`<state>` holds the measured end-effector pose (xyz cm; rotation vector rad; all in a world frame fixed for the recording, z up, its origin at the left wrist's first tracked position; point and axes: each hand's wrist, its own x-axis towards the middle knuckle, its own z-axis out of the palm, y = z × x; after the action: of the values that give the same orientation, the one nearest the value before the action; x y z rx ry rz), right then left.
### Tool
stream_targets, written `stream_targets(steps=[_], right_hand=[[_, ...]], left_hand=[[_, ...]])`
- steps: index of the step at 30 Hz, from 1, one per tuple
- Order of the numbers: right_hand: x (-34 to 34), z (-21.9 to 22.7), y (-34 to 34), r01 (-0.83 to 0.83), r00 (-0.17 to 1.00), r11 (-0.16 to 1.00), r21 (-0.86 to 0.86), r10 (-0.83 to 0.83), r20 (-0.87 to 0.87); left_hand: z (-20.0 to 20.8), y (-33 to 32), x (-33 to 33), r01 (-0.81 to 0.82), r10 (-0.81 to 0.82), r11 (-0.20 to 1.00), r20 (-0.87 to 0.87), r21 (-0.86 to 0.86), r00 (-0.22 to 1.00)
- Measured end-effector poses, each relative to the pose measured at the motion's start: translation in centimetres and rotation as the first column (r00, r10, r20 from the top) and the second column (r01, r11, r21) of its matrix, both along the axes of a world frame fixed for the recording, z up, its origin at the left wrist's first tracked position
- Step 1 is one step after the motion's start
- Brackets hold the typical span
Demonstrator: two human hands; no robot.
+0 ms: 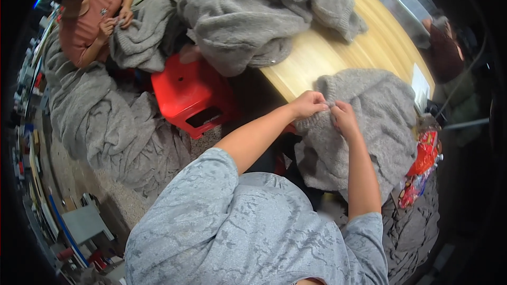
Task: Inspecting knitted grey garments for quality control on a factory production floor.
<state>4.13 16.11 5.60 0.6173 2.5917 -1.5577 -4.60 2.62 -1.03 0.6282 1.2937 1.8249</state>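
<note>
A grey knitted garment [377,111] lies partly on the light wooden table and hangs over its near edge. At its ribbed left edge, my left hand [309,105] pinches the knit between thumb and fingers. Close beside it, my right hand [344,117] is closed on the same edge, the fingertips of both hands almost touching. Whatever small detail lies between the fingertips is too small to make out.
The wooden table [311,55] bears a large heap of grey knits [243,21]. A red stool [193,92] stands left, beside more piled knitwear [116,121]. A co-worker [90,21] handles grey knit at upper left. Red packaging [422,153] and a clear plastic bin [404,8] are at right.
</note>
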Motion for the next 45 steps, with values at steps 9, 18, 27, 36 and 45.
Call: stream_targets(steps=[9,18,27,36,45], right_hand=[[0.6,-0.8,-0.2,0.054,0.994,0.995,-0.086,-0.062,-0.094],[0.1,0.3,1.9,-0.04,0.964,0.901,-0.432,0.149,0.222],[0.6,-0.8,1.3,0.016,1.0,0.924,-0.383,-0.013,0.011],[-1.2,-1.1,2.0,-0.054,0.988,0.952,-0.301,0.095,0.121],[0.7,-0.7,1.2,0.046,0.999,0.897,-0.44,-0.043,0.018]], left_hand=[[0.4,-0.5,-0.2,0.009,-0.007,1.0,0.091,-0.026,0.996],[0.4,-0.6,-0.3,0.167,-0.171,0.985,-0.074,-0.048,0.983],[0.4,-0.4,-0.5,0.149,-0.17,0.981,-0.175,-0.128,0.97],[0.3,-0.2,-0.5,0.101,-0.13,0.978,-0.153,-0.182,0.98],[1.0,0.1,0.1,0.001,0.003,0.994,0.038,-0.108,0.999]])
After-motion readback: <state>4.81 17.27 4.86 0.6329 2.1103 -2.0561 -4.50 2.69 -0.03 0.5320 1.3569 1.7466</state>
